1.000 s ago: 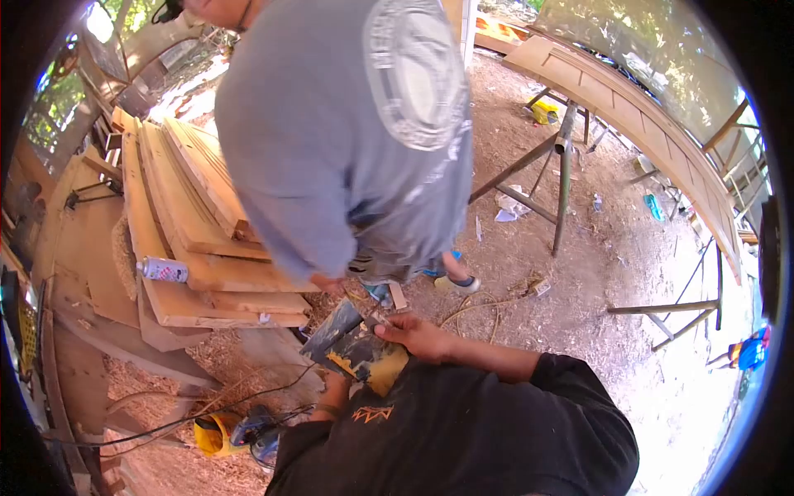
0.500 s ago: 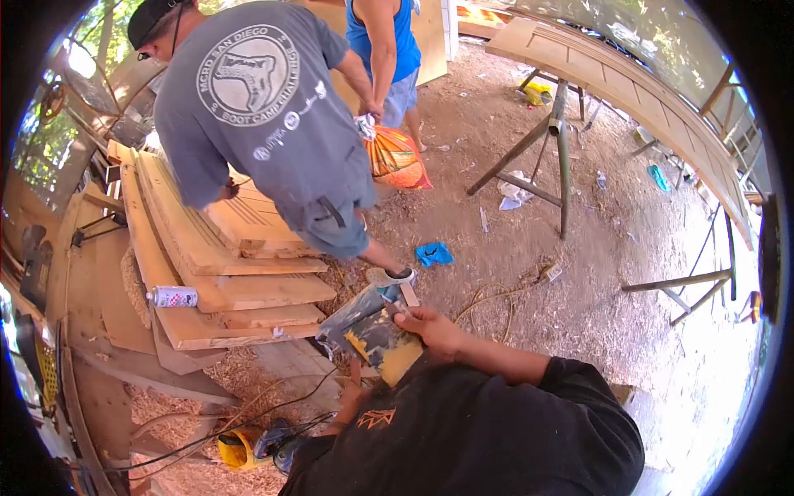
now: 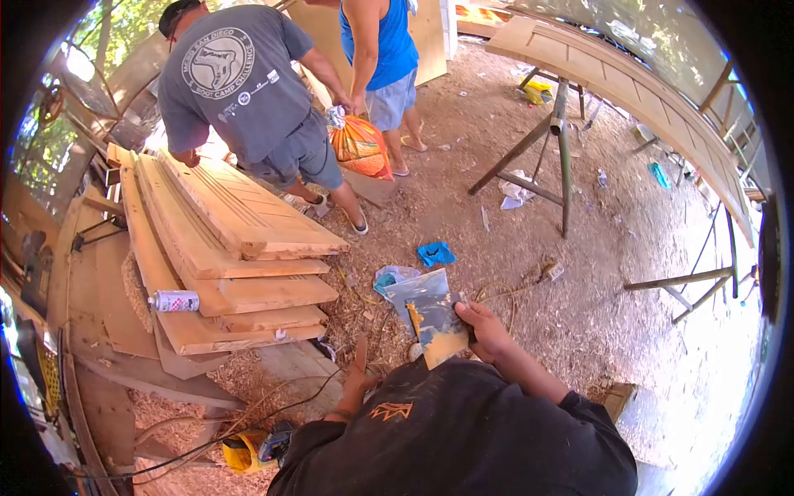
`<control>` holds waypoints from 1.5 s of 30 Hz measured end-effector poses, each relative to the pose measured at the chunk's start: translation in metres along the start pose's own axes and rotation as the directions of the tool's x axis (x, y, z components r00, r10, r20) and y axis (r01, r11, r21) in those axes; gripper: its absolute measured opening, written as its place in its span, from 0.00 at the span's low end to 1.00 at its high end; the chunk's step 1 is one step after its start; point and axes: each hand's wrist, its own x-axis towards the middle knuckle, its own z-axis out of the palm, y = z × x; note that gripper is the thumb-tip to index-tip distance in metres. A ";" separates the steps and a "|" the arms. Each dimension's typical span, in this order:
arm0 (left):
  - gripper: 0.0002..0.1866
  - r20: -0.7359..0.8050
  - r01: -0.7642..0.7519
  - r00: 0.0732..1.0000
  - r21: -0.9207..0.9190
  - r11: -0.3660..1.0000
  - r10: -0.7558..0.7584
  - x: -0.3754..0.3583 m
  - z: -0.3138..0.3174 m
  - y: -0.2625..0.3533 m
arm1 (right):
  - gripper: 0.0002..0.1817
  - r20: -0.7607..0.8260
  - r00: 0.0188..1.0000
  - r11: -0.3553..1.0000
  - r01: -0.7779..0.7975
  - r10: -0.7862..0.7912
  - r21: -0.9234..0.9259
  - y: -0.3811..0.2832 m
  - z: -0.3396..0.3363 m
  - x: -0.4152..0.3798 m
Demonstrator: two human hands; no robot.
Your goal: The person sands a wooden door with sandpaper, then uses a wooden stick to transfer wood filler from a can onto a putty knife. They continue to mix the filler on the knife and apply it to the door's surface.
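- While the right hand (image 3: 488,332) is gripping the dark plate (image 3: 438,316) by its right edge, the thumb is pressing on the face and the other fingers are hiding underneath; how far they are reaching under, I cannot tell.
- The plate is hovering just in front of the black shirt (image 3: 463,422), tilting its face up, its long axis running away from the body and leaning a little left.
- Tan paste (image 3: 444,348) is covering the plate's near edge, and a thinner smear is clinging along its left edge.
- A grey sheet (image 3: 411,289) is showing past the plate's far left corner; whether it is joining the plate, I cannot tell.
- The left hand (image 3: 356,385) is closing its fingers around the near end of a thin brown strip (image 3: 361,351), leaving the far end sticking out, its long axis pointing away from the body.
- The strip is lying left of the plate and apart from it, so its bare end is facing open air beside the plate's left edge; the left hand is sitting nearer the strip, the right nearer the paste.
- Farther left, a spray can (image 3: 174,301) is resting on its side near the left edge of the board stack (image 3: 273,291).
- Ahead, a person in grey (image 3: 240,91) and a person in blue (image 3: 387,54) are standing by an orange bag (image 3: 361,149).
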 end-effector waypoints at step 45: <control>0.71 0.045 -0.022 0.999 -0.074 0.997 0.026 0.052 -0.011 -0.013 | 0.15 -0.265 0.940 0.972 0.232 -0.214 0.039 0.049 -0.018 -0.009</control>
